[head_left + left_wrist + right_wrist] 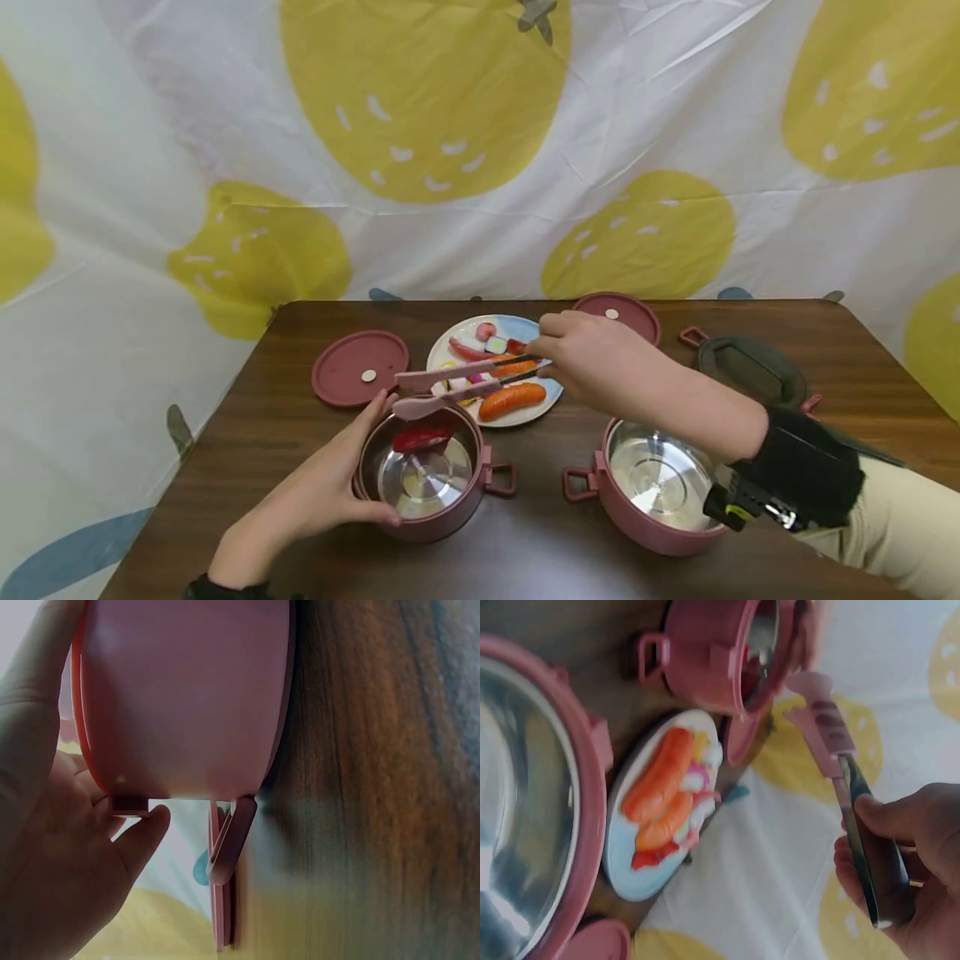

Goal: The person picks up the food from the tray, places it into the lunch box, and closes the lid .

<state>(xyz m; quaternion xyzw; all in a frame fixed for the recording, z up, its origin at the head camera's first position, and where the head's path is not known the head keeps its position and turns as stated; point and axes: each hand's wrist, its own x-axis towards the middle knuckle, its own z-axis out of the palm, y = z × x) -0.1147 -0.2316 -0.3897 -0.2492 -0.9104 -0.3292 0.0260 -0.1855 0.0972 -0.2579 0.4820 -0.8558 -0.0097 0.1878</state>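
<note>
My left hand (315, 479) holds the left side of a small pink pot (442, 527), thumb at the near rim and fingers toward the far side. A glossy red food piece (422, 438) lies inside against the wall. My right hand (600, 354) grips a pair of tongs (457, 379) by the dark metal arms. Their pink tips stand slightly apart above the pot's far rim, with nothing between them. In the right wrist view the thumb presses along one arm of the tongs (840, 757).
Behind the pots, a plate (442, 350) bears orange sausages (512, 401) and other toy food. A larger pink pot (660, 533) stands at right under my forearm. Pink lids (345, 367) lie at the back left and back right, a dark pan (750, 367) at far right.
</note>
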